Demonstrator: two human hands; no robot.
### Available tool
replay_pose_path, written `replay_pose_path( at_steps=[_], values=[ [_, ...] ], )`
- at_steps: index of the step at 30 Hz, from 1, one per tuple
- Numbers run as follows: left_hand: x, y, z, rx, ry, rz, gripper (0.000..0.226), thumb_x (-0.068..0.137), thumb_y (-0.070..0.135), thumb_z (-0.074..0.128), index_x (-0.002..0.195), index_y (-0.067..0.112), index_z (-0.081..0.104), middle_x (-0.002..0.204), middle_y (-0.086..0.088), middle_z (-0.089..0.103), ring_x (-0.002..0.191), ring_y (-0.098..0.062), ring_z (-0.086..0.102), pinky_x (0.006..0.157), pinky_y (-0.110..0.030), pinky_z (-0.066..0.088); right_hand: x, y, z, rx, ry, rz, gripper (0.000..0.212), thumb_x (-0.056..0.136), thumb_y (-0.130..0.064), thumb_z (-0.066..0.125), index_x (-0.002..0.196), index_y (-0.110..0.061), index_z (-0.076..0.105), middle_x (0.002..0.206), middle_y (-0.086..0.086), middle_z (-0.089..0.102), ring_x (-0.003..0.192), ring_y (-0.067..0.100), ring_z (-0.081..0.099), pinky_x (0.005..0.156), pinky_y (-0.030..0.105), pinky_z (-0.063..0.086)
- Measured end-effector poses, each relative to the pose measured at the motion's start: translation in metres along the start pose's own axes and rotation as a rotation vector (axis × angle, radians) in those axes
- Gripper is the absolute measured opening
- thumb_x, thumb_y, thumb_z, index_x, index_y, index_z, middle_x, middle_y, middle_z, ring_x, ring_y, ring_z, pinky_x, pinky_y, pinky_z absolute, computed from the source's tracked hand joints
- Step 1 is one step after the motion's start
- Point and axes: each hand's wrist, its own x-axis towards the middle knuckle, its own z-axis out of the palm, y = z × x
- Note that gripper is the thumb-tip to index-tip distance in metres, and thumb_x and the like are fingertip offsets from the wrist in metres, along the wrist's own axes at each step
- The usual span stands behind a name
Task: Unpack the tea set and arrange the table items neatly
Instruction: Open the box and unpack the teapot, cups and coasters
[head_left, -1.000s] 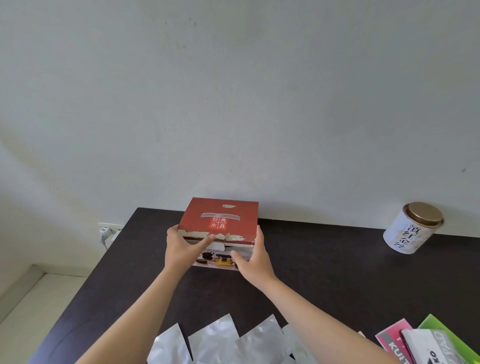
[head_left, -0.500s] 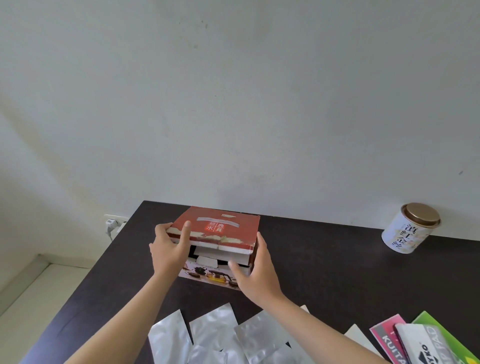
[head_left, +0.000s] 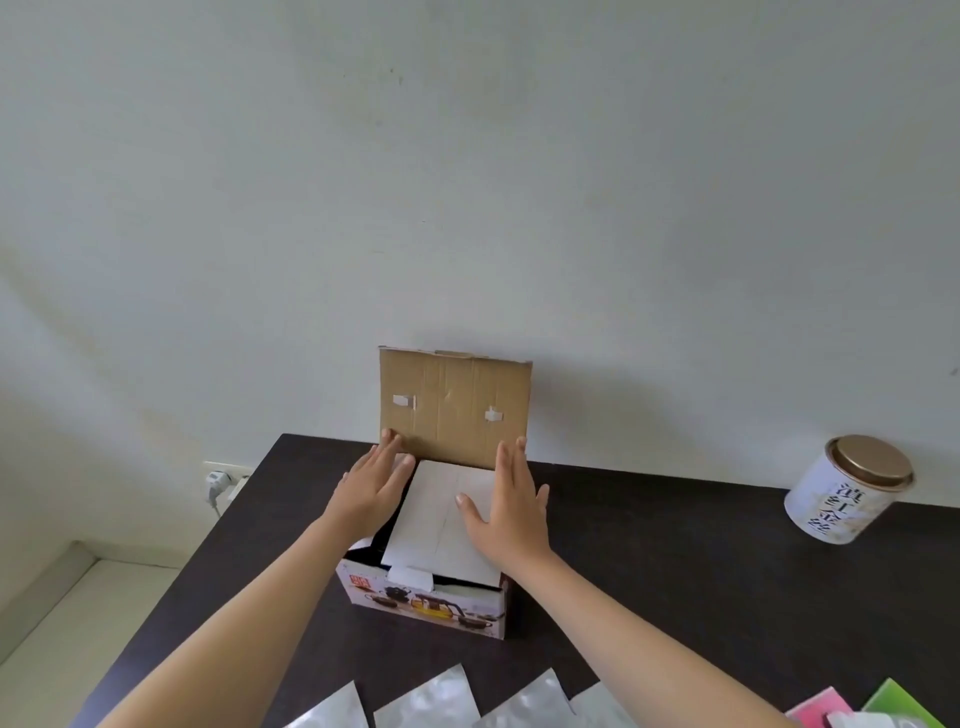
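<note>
The tea set box (head_left: 431, 608) stands on the dark table (head_left: 675, 571), its front printed with teapots and cups. Its lid (head_left: 454, 408) is flipped up, showing brown cardboard inside, and leans toward the wall. A white inner cardboard sheet (head_left: 441, 519) covers the contents. My left hand (head_left: 371, 488) lies flat over the box's left side, fingertips touching the lid's lower edge. My right hand (head_left: 511, 506) rests flat on the white sheet's right part, fingers spread. Neither hand grips anything.
A white tea tin with a gold lid (head_left: 847, 491) stands at the back right. Several silver foil pouches (head_left: 441, 699) lie along the near edge. Pink and green packets (head_left: 831, 714) sit at the near right corner. A wall socket with plug (head_left: 215, 480) is beyond the table's left edge.
The red lid, held down by both hands a second ago, has swung fully up and back. Both hands let go of it and now lie flat over the box's top.
</note>
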Motion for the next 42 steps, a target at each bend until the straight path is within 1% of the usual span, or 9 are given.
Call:
replay_pose_path(
  at_steps=[3, 6, 11, 17, 22, 28, 37, 40, 42],
  values=[
    [0.003, -0.017, 0.013, 0.223, -0.073, -0.005, 0.076, 0.087, 0.070, 0.008, 0.152, 0.030, 0.009, 0.156, 0.018, -0.010, 0.146, -0.009, -0.004, 0.117, -0.053, 0.008, 0.001, 0.005, 0.010, -0.082, -0.084, 0.040, 0.082, 0.095, -0.056, 0.036, 0.153, -0.014, -0.004, 0.156, 0.003, -0.028, 0.144, 0.018, -0.024, 0.115, 0.053, -0.005],
    [0.005, -0.024, 0.020, 0.244, 0.004, 0.020, 0.082, 0.081, 0.072, 0.002, 0.151, 0.031, 0.012, 0.156, 0.019, -0.008, 0.146, -0.006, -0.003, 0.117, -0.051, 0.013, 0.004, 0.006, 0.012, -0.123, -0.095, 0.049, 0.079, 0.095, -0.056, 0.034, 0.153, -0.013, 0.001, 0.156, 0.004, -0.029, 0.143, 0.019, -0.027, 0.115, 0.053, -0.003],
    [0.007, -0.026, 0.022, 0.134, 0.047, 0.015, 0.068, 0.087, 0.055, 0.011, 0.149, 0.029, 0.025, 0.157, 0.016, 0.006, 0.146, -0.009, 0.004, 0.118, -0.049, 0.014, 0.004, 0.000, 0.010, -0.297, -0.136, -0.041, 0.069, 0.098, -0.049, 0.029, 0.152, -0.015, 0.003, 0.158, 0.016, -0.018, 0.145, 0.031, -0.020, 0.114, 0.054, -0.006],
    [0.009, -0.025, 0.016, -0.283, 0.065, -0.060, 0.056, 0.089, 0.025, 0.028, 0.145, 0.020, 0.037, 0.152, 0.018, 0.022, 0.145, -0.016, 0.015, 0.115, -0.030, 0.013, -0.004, -0.010, 0.014, -0.281, -0.337, -0.466, 0.054, 0.099, -0.045, 0.033, 0.149, -0.029, 0.023, 0.159, 0.015, 0.003, 0.147, 0.031, -0.006, 0.114, 0.050, -0.009],
    [0.007, -0.022, 0.012, -0.402, 0.056, -0.116, 0.051, 0.095, 0.008, 0.033, 0.141, 0.027, 0.043, 0.144, 0.031, 0.029, 0.134, 0.000, 0.030, 0.106, -0.021, 0.021, 0.002, -0.012, 0.018, -0.419, -0.395, -0.495, 0.051, 0.097, -0.057, 0.023, 0.147, -0.049, 0.013, 0.158, 0.015, -0.003, 0.145, 0.035, -0.011, 0.111, 0.062, -0.008],
    [0.008, -0.022, 0.010, -0.417, 0.029, -0.131, 0.059, 0.090, 0.000, 0.038, 0.141, 0.028, 0.043, 0.143, 0.033, 0.027, 0.130, 0.005, 0.029, 0.105, -0.020, 0.022, 0.005, -0.019, 0.011, -0.493, -0.458, -0.485, 0.050, 0.096, -0.057, 0.024, 0.145, -0.052, 0.011, 0.156, 0.012, -0.003, 0.143, 0.036, -0.009, 0.108, 0.067, -0.005],
    [0.008, -0.025, 0.009, -0.425, 0.002, -0.122, 0.060, 0.089, -0.001, 0.042, 0.141, 0.028, 0.043, 0.144, 0.033, 0.027, 0.134, 0.000, 0.032, 0.106, -0.022, 0.024, -0.001, -0.033, -0.001, -0.418, -0.263, -0.558, 0.042, 0.097, -0.047, 0.032, 0.137, -0.034, 0.035, 0.147, 0.017, 0.020, 0.140, 0.038, 0.008, 0.109, 0.066, 0.003],
    [0.007, -0.026, 0.009, -0.373, -0.001, -0.084, 0.059, 0.090, 0.002, 0.044, 0.143, 0.028, 0.040, 0.146, 0.031, 0.024, 0.137, -0.003, 0.031, 0.112, -0.026, 0.024, 0.000, -0.031, -0.020, -0.317, -0.104, -0.605, 0.040, 0.093, -0.050, 0.034, 0.129, -0.032, 0.040, 0.137, 0.015, 0.035, 0.132, 0.035, 0.028, 0.106, 0.063, 0.021],
    [0.005, -0.026, 0.009, -0.305, -0.001, -0.057, 0.058, 0.092, 0.005, 0.044, 0.145, 0.027, 0.037, 0.149, 0.030, 0.021, 0.137, -0.005, 0.032, 0.112, -0.028, 0.025, -0.005, -0.024, -0.037, -0.174, 0.024, -0.626, 0.038, 0.093, -0.051, 0.037, 0.124, -0.030, 0.042, 0.128, 0.012, 0.044, 0.121, 0.030, 0.041, 0.100, 0.052, 0.034]
  ],
)
